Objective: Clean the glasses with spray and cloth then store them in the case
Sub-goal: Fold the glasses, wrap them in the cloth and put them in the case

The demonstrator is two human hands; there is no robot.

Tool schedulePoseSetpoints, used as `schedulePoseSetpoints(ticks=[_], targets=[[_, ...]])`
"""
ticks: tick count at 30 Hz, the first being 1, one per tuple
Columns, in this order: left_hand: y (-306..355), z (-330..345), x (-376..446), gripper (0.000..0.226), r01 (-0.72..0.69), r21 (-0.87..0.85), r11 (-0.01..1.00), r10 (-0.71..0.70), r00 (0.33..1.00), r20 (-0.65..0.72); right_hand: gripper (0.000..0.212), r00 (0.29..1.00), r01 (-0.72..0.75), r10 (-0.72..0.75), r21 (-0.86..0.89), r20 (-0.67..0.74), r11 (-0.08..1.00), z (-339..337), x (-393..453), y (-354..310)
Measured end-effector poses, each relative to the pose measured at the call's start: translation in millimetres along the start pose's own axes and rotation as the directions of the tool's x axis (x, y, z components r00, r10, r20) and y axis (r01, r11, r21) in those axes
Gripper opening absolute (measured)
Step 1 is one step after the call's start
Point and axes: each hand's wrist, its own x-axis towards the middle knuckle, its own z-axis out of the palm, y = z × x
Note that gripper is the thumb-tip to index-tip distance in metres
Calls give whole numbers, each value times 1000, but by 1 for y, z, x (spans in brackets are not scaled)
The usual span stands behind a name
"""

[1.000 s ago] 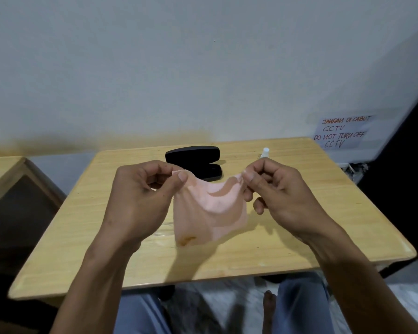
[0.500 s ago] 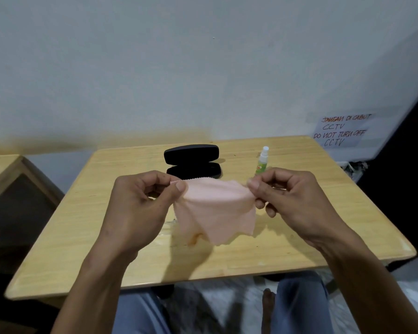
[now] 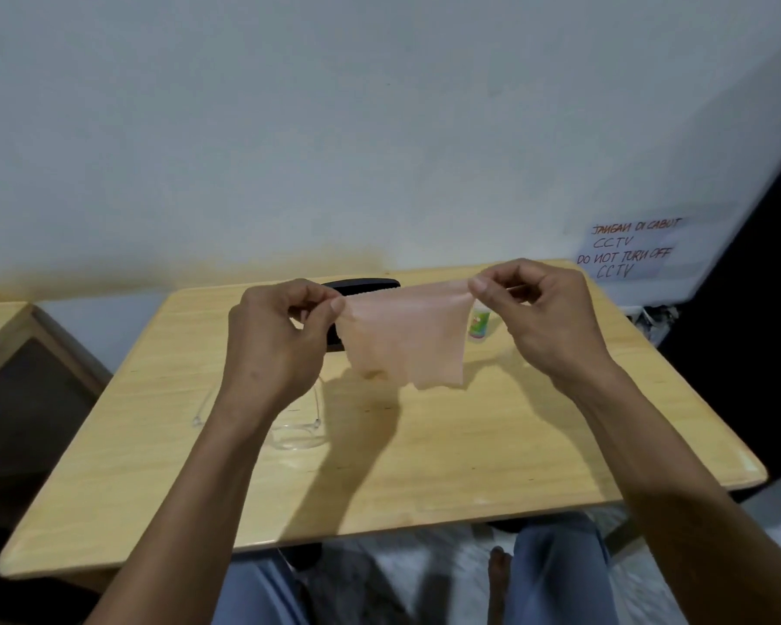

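Note:
A thin peach cloth [image 3: 406,340] hangs stretched between my two hands above the wooden table [image 3: 470,444]. My left hand [image 3: 276,340] pinches its left top corner and my right hand [image 3: 537,313] pinches its right top corner. Clear-framed glasses [image 3: 298,426] lie on the table under my left forearm, partly hidden by it. The black case [image 3: 361,286] sits open at the table's back, mostly behind the cloth and my left hand. A small spray bottle [image 3: 479,324] with a green label stands just right of the cloth, its top hidden.
A wall rises right behind the table, with a handwritten paper notice [image 3: 627,248] at the right. A second wooden piece of furniture [image 3: 1,336] stands at the left. My knees and a bare foot [image 3: 497,575] show below the front edge.
Both hands rose and moved apart, pulling the cloth out flat and higher. The glasses on the table came into sight under my left forearm.

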Motion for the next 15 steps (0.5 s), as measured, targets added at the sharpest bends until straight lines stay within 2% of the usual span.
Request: schedulePoseSetpoints(ticks=[3, 6, 8, 11, 15], targets=[[-7, 1, -15, 10, -84, 82, 993, 83, 996, 13, 5, 999, 46, -47, -81, -5, 996, -3, -13, 14], [-32, 9, -50, 8, -186, 231, 955, 167, 981, 102, 5, 996, 37, -15, -247, 88, 968, -10, -44, 43], [-51, 18, -77, 11, -205, 296, 933, 160, 973, 168, 4, 986, 31, 32, -360, 166, 933, -13, -68, 65], [-72, 28, -107, 11, -188, 324, 927, 112, 965, 239, 3, 967, -2, 108, -416, 231, 909, -16, -97, 90], [-86, 29, -120, 14, -200, 340, 919, 100, 951, 291, 5, 961, 68, 69, -471, 269, 880, -17, -112, 101]])
